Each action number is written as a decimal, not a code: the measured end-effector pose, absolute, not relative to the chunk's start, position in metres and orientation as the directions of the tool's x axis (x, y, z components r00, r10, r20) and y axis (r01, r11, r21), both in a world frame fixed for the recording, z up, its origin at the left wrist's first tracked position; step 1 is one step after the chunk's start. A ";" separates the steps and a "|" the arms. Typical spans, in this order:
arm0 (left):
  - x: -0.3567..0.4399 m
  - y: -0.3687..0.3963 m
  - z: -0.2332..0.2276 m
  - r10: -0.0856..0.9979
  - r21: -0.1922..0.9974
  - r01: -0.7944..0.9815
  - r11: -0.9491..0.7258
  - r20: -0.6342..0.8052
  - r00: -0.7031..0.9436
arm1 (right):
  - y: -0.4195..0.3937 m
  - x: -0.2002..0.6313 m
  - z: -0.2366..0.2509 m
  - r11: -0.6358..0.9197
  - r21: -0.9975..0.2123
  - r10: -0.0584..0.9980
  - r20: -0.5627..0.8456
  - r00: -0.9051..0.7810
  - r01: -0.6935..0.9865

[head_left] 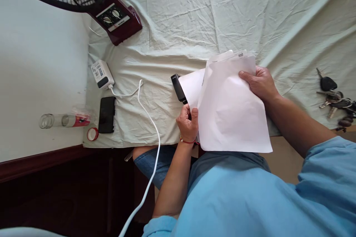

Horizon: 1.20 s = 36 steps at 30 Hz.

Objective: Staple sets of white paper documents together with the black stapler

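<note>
Pale wall (pixel 41 70) beside green cloth-covered surface (pixel 178 11)

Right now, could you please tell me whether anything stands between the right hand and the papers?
Nothing visible does: the right hand holds the papers near their upper right edge, its thumb on the top sheet. The black object lies by their left side, just beyond the left hand.
</note>
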<state>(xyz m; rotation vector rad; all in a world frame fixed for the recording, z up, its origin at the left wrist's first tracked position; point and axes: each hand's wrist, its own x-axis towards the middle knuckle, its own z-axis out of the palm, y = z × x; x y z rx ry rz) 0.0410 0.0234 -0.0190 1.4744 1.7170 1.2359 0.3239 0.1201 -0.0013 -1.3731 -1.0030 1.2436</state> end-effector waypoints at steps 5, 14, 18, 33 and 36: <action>0.041 0.023 -0.019 0.959 0.857 0.514 -0.038 0.176 -0.223 | 0.119 0.321 0.003 -0.227 -0.964 0.955 -0.247 0.161 -0.135; 0.042 0.027 -0.021 0.936 0.812 0.584 0.014 0.194 -0.293 | 0.118 0.320 0.001 -0.221 -0.967 0.956 -0.240 0.166 -0.125; 0.040 0.029 -0.025 0.922 0.859 0.511 0.025 0.178 -0.343 | 0.117 0.317 0.000 -0.195 -0.976 0.963 -0.209 0.168 -0.100; 0.032 0.027 -0.030 0.960 0.971 0.232 0.063 0.005 -0.281 | 0.118 0.314 0.008 -0.139 -0.990 0.967 -0.144 0.211 -0.038; 0.032 0.027 -0.028 0.962 0.964 0.264 0.035 0.038 -0.269 | 0.118 0.315 0.006 -0.121 -0.992 0.970 -0.126 0.207 -0.037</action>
